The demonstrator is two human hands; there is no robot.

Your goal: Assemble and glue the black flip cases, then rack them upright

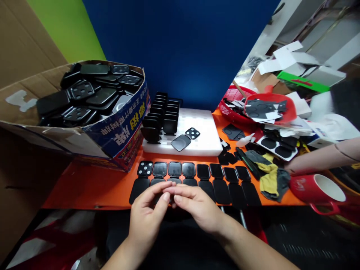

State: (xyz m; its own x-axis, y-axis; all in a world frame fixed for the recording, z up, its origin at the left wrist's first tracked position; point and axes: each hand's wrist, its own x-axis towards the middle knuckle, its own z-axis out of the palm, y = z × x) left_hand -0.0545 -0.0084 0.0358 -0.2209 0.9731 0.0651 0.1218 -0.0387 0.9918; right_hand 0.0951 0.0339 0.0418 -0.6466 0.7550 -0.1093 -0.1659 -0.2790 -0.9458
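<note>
My left hand (147, 210) and my right hand (201, 208) meet at the fingertips near the table's front edge. Their fingers are curled and pressed together; anything between them is hidden. Just beyond lies a row of black folding stands, each a square plate hinged to a larger rounded plate. The leftmost stand (145, 168) shows pale round dots on its square plate, while others, such as a plain one (203, 171), have none. My hands cover parts of the middle stands.
A cardboard box (112, 138) full of black stands is at left. Upright stands (160, 112) and a dotted one (181, 142) rest on a white foam block (204, 125). At right are a red basket (229, 108), a yellow-grey glove (268, 178) and a red mug (305, 187).
</note>
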